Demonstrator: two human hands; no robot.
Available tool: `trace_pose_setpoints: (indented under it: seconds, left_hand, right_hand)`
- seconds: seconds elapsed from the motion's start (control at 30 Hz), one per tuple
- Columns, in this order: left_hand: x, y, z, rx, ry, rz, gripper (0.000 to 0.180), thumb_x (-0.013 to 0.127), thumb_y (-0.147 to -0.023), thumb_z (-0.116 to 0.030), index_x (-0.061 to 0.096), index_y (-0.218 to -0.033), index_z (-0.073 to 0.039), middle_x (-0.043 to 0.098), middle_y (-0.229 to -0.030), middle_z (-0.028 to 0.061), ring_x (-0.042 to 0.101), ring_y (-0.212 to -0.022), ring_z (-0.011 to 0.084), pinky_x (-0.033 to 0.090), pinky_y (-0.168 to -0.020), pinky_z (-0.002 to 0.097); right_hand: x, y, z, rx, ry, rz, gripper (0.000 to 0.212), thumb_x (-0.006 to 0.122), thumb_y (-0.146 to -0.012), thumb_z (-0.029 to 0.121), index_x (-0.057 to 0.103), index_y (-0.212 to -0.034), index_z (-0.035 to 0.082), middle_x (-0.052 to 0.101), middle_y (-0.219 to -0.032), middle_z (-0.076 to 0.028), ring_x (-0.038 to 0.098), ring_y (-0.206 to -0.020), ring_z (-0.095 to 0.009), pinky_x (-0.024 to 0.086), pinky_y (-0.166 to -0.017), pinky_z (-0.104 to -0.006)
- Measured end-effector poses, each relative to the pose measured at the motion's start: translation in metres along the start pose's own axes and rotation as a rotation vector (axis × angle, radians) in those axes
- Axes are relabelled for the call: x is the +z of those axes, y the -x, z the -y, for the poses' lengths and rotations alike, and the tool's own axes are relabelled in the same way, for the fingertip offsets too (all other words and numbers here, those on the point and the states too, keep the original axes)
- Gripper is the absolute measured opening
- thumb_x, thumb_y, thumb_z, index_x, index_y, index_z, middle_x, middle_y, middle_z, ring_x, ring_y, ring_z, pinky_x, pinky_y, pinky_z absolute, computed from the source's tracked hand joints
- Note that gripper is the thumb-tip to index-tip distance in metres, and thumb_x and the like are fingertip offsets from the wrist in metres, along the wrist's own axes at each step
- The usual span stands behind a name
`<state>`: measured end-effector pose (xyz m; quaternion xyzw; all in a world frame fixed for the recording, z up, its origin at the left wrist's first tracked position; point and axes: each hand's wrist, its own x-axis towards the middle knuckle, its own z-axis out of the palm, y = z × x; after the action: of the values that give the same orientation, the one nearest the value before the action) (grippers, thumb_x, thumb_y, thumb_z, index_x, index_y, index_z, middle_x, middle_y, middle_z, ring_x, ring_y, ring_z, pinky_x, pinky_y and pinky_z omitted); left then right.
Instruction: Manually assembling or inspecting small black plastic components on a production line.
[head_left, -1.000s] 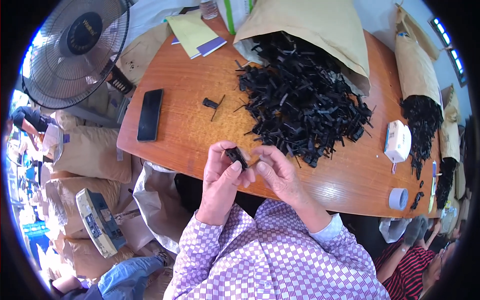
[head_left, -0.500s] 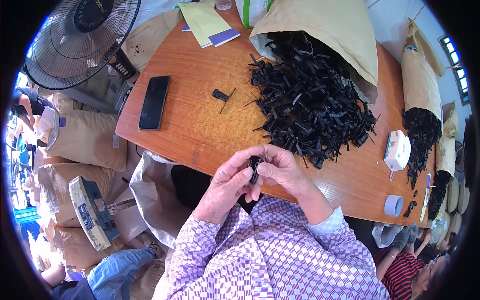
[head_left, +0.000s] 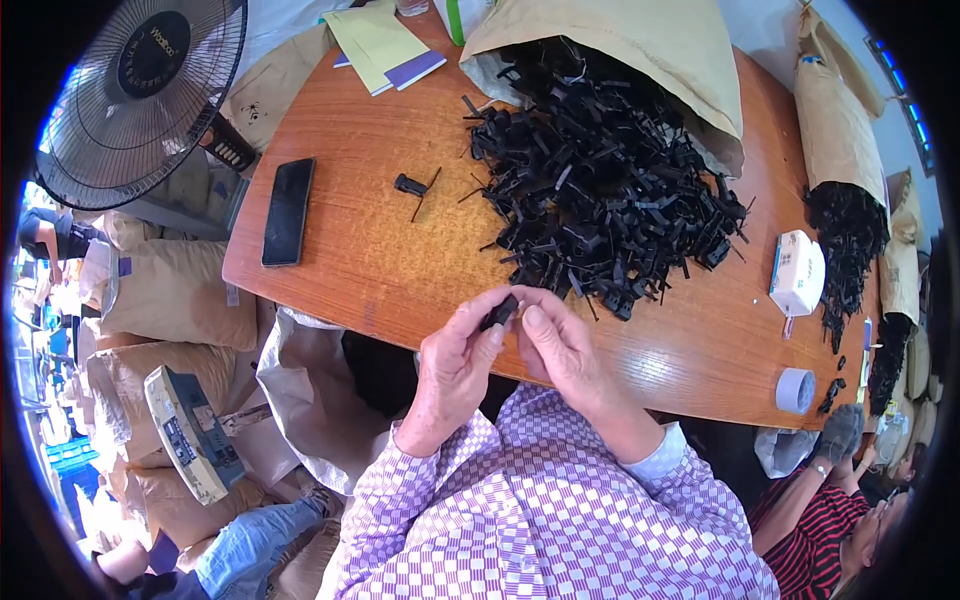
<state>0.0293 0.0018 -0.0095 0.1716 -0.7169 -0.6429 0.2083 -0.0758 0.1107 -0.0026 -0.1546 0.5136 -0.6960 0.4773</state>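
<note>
Head view here: I've got a small black plastic part [head_left: 498, 313] pinched between the thumb and fingers of my left hand [head_left: 452, 365], just over the table's near edge. It sits up at the fingertips, tilted, with its upper end by the curled fingers of my right hand [head_left: 562, 350]. Can't tell if the right is gripping anything, since its fingers hide that bit.

Containers: a big brown paper sack [head_left: 620, 25] lies on its side at the far edge of the table [head_left: 360, 270], mouth toward me, with a heap of black plastic parts [head_left: 610, 200] spilling out of it. Another brown paper sack [head_left: 842, 130], by the table's right edge, has similar black stuff pouring from its mouth. Below the near edge, left of me, there's a whitish sack [head_left: 320, 390] hanging open; too dark inside to make anything out.

One loose clip-like black part [head_left: 411, 186] lies between the heap and the smartphone [head_left: 288, 212] near the table's left corner.
</note>
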Motion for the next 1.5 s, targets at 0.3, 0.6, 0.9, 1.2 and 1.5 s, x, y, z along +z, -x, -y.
trace_pose_setpoints:
  seconds: [0.3,0.6,0.9,1.2,1.5]
  left_hand:
    - [0.014,-0.003,0.004,0.031,-0.008,-0.153,0.034,0.055,-0.09,0.004,0.056,-0.124,-0.002,0.066,-0.106,0.0101,0.062,-0.097,0.0136,0.049,-0.083,0.0248]
    - [0.009,-0.003,0.005,0.11,-0.162,-0.205,0.034,0.056,-0.088,0.005,0.057,-0.121,-0.002,0.067,-0.102,0.0138,0.067,-0.09,0.0192,0.052,-0.077,0.0266]
    - [-0.024,0.008,0.043,0.065,0.028,-0.314,0.044,0.055,-0.09,0.003,0.045,-0.132,-0.005,0.064,-0.1,0.0095,0.065,-0.088,0.0176,0.053,-0.075,0.0267]
    - [-0.059,0.018,0.039,-0.361,1.09,-0.285,0.017,0.049,-0.098,-0.023,0.051,-0.107,-0.009,0.06,-0.09,0.0097,0.064,-0.078,0.0239,0.053,-0.071,0.0298]
    - [-0.06,0.006,0.037,-0.374,1.005,-0.411,0.028,0.057,-0.094,-0.021,0.055,-0.116,-0.004,0.064,-0.103,0.0117,0.062,-0.07,0.0183,0.049,-0.059,0.0253]
  right_hand:
    - [0.002,0.001,-0.009,-0.033,0.046,0.017,0.041,0.043,-0.101,0.026,0.038,-0.135,0.004,0.043,-0.073,0.006,0.037,-0.056,-0.002,0.028,-0.048,-0.0167]
    - [0.008,-0.006,-0.014,-0.045,0.072,0.021,0.036,0.045,-0.101,0.017,0.041,-0.134,0.004,0.045,-0.076,0.005,0.042,-0.063,-0.002,0.036,-0.054,-0.0165]
    - [0.02,-0.062,-0.006,-0.226,0.761,0.324,0.035,0.049,-0.099,0.025,0.047,-0.125,0.002,0.058,-0.076,-0.005,0.057,-0.069,-0.013,0.046,-0.062,-0.0261]
    - [0.033,-0.193,0.025,-0.407,1.962,0.188,0.016,0.059,-0.085,0.015,0.053,-0.097,0.007,0.064,-0.069,-0.014,0.066,-0.07,-0.034,0.051,-0.059,-0.0445]
    - [0.048,-0.157,0.032,-0.704,1.612,0.238,0.007,0.056,-0.088,0.012,0.054,-0.089,0.006,0.062,-0.07,-0.015,0.064,-0.065,-0.033,0.048,-0.053,-0.0422]
